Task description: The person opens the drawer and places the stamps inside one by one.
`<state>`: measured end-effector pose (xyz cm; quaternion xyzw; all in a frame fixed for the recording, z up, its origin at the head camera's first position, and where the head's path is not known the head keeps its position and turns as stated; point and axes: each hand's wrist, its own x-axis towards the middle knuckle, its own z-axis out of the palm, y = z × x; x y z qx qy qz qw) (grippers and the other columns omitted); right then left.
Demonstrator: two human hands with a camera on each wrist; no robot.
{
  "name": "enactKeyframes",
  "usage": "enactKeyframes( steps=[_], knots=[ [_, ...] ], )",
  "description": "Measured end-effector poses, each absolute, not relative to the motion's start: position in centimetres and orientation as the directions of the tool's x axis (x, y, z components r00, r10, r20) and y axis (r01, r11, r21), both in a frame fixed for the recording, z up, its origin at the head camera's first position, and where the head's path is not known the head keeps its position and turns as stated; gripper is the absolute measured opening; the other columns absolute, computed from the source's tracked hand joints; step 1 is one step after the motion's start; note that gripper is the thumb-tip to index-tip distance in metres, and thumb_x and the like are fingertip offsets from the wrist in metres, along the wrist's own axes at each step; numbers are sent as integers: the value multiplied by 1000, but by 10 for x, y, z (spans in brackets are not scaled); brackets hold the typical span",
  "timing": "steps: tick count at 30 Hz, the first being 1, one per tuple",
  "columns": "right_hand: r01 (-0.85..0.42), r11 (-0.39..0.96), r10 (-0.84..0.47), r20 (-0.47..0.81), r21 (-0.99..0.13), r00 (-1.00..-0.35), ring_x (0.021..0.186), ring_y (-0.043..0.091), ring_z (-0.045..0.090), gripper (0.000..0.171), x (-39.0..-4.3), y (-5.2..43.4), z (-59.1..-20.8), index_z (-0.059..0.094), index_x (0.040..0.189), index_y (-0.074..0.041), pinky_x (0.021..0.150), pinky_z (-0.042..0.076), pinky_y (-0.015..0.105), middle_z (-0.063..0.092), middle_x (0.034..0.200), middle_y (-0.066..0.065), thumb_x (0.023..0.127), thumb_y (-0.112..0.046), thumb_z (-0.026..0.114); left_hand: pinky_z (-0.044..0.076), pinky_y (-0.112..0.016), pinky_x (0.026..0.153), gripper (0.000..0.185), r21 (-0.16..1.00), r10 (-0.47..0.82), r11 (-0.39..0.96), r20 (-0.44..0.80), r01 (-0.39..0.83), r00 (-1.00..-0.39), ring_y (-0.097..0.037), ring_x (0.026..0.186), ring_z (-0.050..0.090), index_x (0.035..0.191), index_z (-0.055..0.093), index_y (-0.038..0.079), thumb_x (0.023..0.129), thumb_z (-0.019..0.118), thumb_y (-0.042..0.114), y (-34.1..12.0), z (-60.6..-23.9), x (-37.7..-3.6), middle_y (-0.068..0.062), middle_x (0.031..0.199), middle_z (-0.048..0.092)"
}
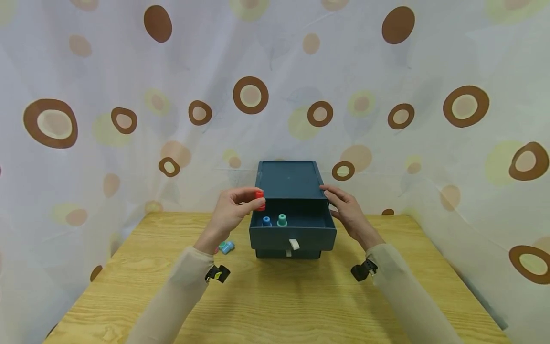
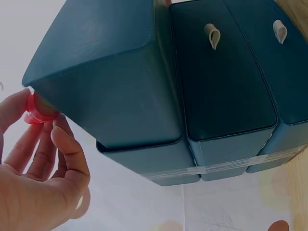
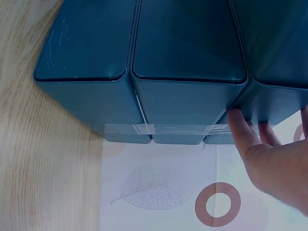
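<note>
My left hand (image 1: 229, 212) pinches a small red plastic piece (image 1: 259, 200), stepped like a toy stamp, between thumb and fingers. It is at the upper left front of a dark blue drawer cabinet (image 1: 289, 179), above the pulled-out top drawer (image 1: 292, 237). In the left wrist view the red piece (image 2: 39, 109) is beside that drawer's edge. A blue piece (image 1: 266, 221) and a teal piece (image 1: 281, 220) stand upright inside the drawer. My right hand (image 1: 350, 217) rests its fingers against the cabinet's right side, fairly straight, also visible in the right wrist view (image 3: 269, 159).
On the wooden table (image 1: 266, 296), left of the cabinet, lie a light blue piece (image 1: 227, 247) and other small pieces, partly hidden by my left wrist. Lower drawers have white pull tabs (image 2: 280, 31). Clear tape (image 3: 168, 129) runs round the cabinet. A patterned curtain (image 1: 275, 57) stands behind.
</note>
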<state>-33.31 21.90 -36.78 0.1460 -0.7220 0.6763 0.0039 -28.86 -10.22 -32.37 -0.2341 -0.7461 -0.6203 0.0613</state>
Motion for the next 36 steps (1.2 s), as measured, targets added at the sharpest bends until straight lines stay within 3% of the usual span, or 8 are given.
enactKeyframes(
  steps=[3, 8, 22, 31, 36],
  knots=[
    [-223, 50, -212, 208, -974, -955, 150, 32, 21, 57, -333, 220, -367, 45, 146, -9, 116, 21, 61, 28, 160, 10, 101, -43, 52, 53, -42, 86, 38, 889, 295, 122, 391, 440, -872, -19, 89, 69, 121, 67, 0, 91, 72, 22, -96, -324, -290, -8, 103, 72],
    [-223, 58, -228, 205, -973, -952, 150, 32, 20, 56, -335, 223, -367, 44, 146, -9, 116, 23, 60, 28, 160, 10, 101, -41, 51, 55, -47, 85, 35, 874, 317, 142, 404, 464, -858, -20, 88, 69, 120, 68, 2, 90, 72, 21, -88, -325, -293, -10, 104, 72],
    [-231, 37, -226, 217, -972, -950, 149, 34, 21, 56, -334, 219, -365, 43, 147, -6, 116, 22, 61, 26, 160, 13, 102, -39, 50, 55, -43, 77, 37, 849, 379, 193, 397, 491, -836, -20, 88, 66, 121, 68, 4, 89, 73, 23, -68, -320, -296, -8, 103, 72],
    [-221, 35, -211, 209, -975, -955, 149, 32, 22, 54, -333, 220, -365, 45, 145, -8, 117, 22, 60, 29, 160, 10, 102, -40, 51, 56, -47, 80, 34, 841, 404, 207, 392, 500, -826, -18, 89, 67, 118, 70, 6, 89, 74, 23, -63, -318, -298, -4, 101, 73],
    [-213, 33, -216, 201, -976, -955, 150, 33, 21, 56, -332, 220, -366, 44, 146, -8, 117, 22, 60, 28, 160, 10, 101, -41, 51, 57, -42, 80, 34, 845, 419, 209, 378, 492, -826, -16, 89, 69, 118, 70, 6, 89, 74, 23, -61, -318, -300, -4, 102, 74]
  ],
)
